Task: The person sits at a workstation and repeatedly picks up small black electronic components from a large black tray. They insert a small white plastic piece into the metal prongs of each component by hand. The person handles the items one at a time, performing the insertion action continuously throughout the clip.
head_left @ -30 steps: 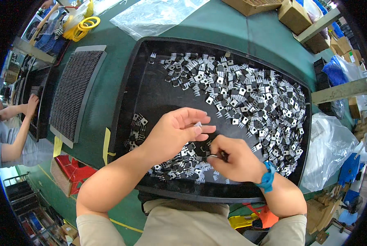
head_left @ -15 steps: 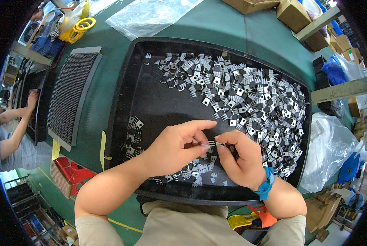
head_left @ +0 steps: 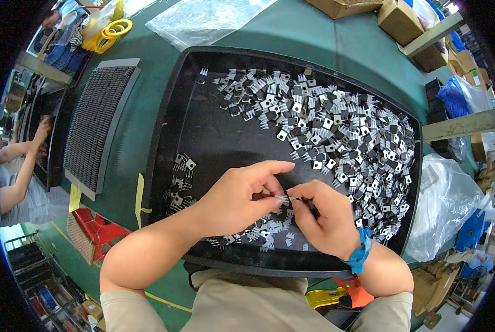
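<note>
Over the near middle of a black tray [head_left: 170, 119], my two hands meet with their fingertips almost touching. My left hand [head_left: 236, 193] pinches a small whitish plastic piece [head_left: 280, 198] between thumb and a finger, its index finger stretched out above. In my right hand [head_left: 326, 213], thumb and index finger grip a transistor [head_left: 291, 195], mostly covered by the fingers. The transistor's legs point left at the white piece and appear to touch it. Loose transistors [head_left: 327, 123] heap along the tray's far and right sides. Small white comb-shaped pieces [head_left: 267, 235] lie under my hands.
A grey board with dense rows of dark parts [head_left: 100, 122] lies left of the tray. Clear plastic bags [head_left: 208, 22] rest beyond and at the right. Yellow tape rolls [head_left: 114, 33] sit far left. At the left edge a co-worker's hand [head_left: 42, 131] reaches into another black tray.
My right hand has turned slightly, and the transistor's legs have come up against the white piece. My left hand has barely moved. The whole view has shifted slightly.
</note>
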A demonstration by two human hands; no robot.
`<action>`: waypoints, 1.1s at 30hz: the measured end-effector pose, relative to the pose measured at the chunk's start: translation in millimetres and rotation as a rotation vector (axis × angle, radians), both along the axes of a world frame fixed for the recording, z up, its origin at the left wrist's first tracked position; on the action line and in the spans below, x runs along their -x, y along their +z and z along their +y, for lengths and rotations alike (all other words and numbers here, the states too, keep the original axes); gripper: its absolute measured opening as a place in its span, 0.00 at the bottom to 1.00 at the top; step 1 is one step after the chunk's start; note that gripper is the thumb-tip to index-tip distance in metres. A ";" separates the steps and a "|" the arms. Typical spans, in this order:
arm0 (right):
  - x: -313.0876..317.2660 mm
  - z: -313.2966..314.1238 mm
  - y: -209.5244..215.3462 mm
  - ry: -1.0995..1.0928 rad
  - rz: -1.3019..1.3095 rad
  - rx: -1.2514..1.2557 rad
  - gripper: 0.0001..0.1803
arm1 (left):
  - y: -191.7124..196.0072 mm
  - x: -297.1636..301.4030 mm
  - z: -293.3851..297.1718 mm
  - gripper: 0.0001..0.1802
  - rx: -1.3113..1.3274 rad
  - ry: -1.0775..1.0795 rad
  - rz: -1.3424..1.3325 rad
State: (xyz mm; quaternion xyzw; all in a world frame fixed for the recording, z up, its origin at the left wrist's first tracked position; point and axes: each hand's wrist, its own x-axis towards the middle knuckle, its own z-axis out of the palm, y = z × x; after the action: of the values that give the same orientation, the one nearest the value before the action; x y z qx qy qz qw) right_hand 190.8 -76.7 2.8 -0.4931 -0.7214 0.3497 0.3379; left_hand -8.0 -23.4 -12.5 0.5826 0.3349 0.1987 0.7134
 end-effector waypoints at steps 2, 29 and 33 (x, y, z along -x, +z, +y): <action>-0.3 0.0 1.5 -0.030 0.027 -0.010 0.10 | -0.4 0.0 -0.2 0.30 0.005 0.000 -0.006; -4.0 -3.6 -2.1 -0.117 0.237 0.319 0.05 | 0.8 1.6 3.6 0.13 0.254 0.019 0.026; 1.5 -5.5 -6.7 -0.103 0.326 0.373 0.05 | 4.9 -0.9 4.1 0.04 0.321 -0.011 0.052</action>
State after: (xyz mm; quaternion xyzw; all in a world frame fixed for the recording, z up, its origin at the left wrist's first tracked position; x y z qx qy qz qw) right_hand 189.3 -82.2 -3.8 -0.5201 -0.5541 0.5341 0.3704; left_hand -7.1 -19.3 -7.6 0.4679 0.3773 0.1236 0.7896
